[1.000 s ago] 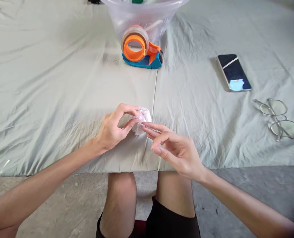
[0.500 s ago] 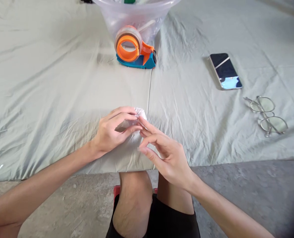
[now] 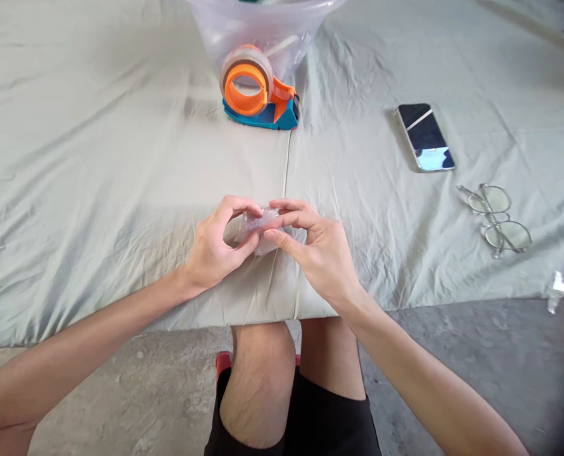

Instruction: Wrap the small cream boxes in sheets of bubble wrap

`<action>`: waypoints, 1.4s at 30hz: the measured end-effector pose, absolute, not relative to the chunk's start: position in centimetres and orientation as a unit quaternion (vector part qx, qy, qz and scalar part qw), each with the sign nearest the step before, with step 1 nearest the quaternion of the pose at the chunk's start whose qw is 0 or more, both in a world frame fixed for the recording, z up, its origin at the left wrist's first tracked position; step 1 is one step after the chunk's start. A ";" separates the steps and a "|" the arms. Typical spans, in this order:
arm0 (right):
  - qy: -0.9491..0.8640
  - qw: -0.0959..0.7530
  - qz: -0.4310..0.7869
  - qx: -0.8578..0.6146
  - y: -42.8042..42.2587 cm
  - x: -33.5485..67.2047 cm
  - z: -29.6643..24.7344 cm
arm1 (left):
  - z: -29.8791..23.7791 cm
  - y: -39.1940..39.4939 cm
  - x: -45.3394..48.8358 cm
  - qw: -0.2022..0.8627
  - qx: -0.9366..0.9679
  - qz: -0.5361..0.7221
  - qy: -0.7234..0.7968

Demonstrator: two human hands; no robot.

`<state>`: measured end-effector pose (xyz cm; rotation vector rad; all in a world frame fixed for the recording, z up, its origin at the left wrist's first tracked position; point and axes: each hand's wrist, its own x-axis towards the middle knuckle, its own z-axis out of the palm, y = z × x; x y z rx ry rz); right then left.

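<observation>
Wrinkled cloth [image 3: 120, 164] is spread | clear wad [image 3: 257, 221] is pinched by left hand [image 3: 217, 246] and right hand [image 3: 324, 256] | likely light, soft, slippery; best held at 2 sides

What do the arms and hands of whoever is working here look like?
They are a person's: the left hand and right hand are ungloved, each five-fingered, with no ring or watch showing. The left forearm and right forearm are bare, with no sleeve, cable or marking in view. Below, black shorts are worn.
</observation>
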<state>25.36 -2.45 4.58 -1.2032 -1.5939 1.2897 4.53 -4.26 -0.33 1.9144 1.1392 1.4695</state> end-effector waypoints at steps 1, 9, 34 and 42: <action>-0.626 0.374 0.492 -0.476 -2.3 25.2 4.6 | -0.5 -4.2 4.5 0.244 0.694 0.536 0.413; -0.668 0.369 0.436 -0.478 -1.3 25.0 5.1 | -0.8 -3.8 4.2 0.276 0.717 0.508 0.390; -0.707 0.324 0.417 -0.471 -1.2 25.4 5.4 | -1.0 -3.8 4.1 0.281 0.741 0.481 0.376; -0.738 0.257 0.413 -0.468 0.3 25.3 6.2 | -1.1 -4.0 4.4 0.268 0.749 0.492 0.354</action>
